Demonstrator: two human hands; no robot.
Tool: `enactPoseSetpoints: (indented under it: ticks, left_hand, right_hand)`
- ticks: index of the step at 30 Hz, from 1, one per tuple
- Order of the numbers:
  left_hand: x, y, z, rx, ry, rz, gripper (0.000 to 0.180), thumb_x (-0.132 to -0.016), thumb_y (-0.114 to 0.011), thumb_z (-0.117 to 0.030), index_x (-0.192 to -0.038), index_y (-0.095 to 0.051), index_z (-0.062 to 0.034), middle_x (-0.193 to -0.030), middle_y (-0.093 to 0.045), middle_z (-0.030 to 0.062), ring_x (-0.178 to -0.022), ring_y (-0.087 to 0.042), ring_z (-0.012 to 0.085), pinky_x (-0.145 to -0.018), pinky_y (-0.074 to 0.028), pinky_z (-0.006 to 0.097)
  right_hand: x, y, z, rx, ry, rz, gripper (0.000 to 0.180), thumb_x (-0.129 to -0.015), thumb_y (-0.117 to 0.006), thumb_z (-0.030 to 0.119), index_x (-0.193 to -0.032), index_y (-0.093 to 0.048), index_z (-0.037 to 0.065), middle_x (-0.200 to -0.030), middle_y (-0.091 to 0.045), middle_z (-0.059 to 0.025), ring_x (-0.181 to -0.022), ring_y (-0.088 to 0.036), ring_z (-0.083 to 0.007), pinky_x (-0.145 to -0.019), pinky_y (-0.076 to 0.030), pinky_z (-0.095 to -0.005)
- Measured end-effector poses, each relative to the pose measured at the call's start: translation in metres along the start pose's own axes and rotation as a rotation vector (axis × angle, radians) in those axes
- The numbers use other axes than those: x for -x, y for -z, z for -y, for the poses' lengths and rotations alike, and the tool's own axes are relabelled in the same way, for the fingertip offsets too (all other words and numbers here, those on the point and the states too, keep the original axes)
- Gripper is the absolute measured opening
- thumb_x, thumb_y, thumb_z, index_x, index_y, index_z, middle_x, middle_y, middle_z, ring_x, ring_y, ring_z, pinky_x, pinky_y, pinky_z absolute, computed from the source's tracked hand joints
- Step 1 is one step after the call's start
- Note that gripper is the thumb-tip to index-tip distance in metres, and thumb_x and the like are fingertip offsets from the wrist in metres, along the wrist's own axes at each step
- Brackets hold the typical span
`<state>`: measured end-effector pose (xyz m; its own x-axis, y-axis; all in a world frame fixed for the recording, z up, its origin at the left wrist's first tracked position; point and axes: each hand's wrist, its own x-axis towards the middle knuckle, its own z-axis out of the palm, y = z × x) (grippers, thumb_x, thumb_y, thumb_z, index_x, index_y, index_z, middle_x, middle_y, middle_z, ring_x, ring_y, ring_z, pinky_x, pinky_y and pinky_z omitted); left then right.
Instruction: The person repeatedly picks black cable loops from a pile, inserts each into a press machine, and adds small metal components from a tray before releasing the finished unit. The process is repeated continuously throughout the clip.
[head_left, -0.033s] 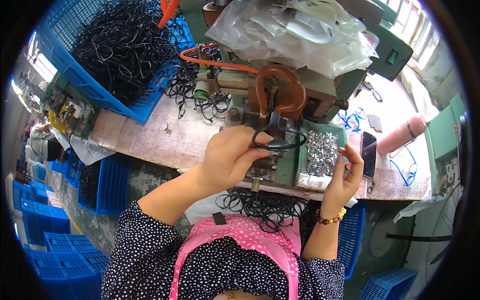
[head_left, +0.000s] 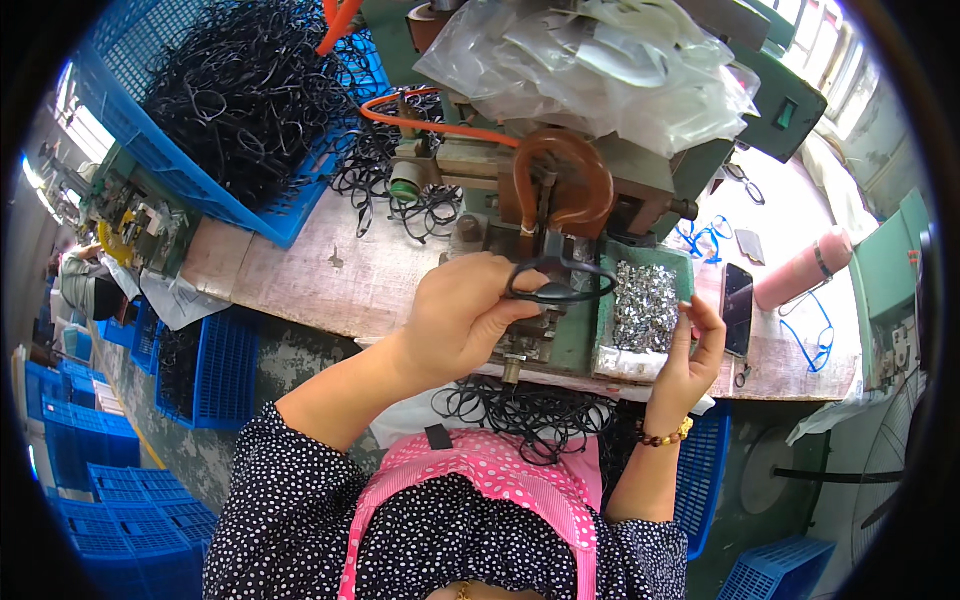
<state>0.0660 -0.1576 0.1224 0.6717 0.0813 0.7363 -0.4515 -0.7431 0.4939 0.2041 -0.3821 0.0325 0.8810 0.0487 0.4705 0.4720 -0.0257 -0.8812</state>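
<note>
My left hand (head_left: pixel 462 315) pinches a black eyeglass frame (head_left: pixel 566 298) by one side, between thumb and fingers. The frame lies in front of a bench machine (head_left: pixel 480 165) with a curved brown guard (head_left: pixel 592 175); whether it touches the machine I cannot tell. To the right, my right hand (head_left: pixel 690 355) is raised beside a green tray (head_left: pixel 683 262) of small shiny metal parts (head_left: pixel 642 310). Its thumb and fingertips are closed together, and anything between them is too small to make out. Several black frames (head_left: pixel 530 415) lie across my lap by the pink dotted apron (head_left: pixel 480 455).
A blue crate (head_left: pixel 180 180) heaped with black frames stands at the back left. Clear plastic bags (head_left: pixel 590 70) cover the machine's top. A phone (head_left: pixel 737 310), a pink bottle (head_left: pixel 805 268) and blue frames (head_left: pixel 706 238) occupy the right side. Blue crates (head_left: pixel 100 440) fill the left floor.
The black eyeglass frame in my left hand has shifted very slightly right and down. My right hand has dropped a touch beside the tray.
</note>
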Motion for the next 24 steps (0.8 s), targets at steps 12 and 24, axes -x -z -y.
enactPoseSetpoints:
  ticks: [12, 24]
  left_hand:
    - [0.003, -0.006, -0.003, 0.023, 0.137, -0.04, 0.018, -0.084, -0.071, -0.004, -0.1, -0.066, 0.0016, -0.082, -0.066, 0.0147, -0.07, -0.065, 0.0308, -0.062, -0.051, 0.037]
    - [0.007, -0.013, -0.005, 0.187, 0.161, -0.073, 0.01, -0.1, -0.055, -0.004, -0.106, -0.059, 0.0028, -0.08, -0.059, 0.0043, -0.069, -0.055, 0.0097, -0.063, -0.046, 0.023]
  right_hand:
    - [0.009, 0.003, 0.154, -0.117, 0.672, 0.596, 0.02, -0.08, -0.065, 0.001, -0.099, -0.069, 0.006, -0.096, -0.072, -0.007, -0.09, -0.07, -0.0244, -0.103, -0.046, -0.0471]
    - [0.036, -0.027, 0.238, -0.614, 0.905, 1.226, 0.017, -0.081, -0.065, 0.007, -0.098, -0.068, 0.007, -0.097, -0.071, -0.0081, -0.087, -0.069, -0.0245, -0.091, -0.05, -0.0423]
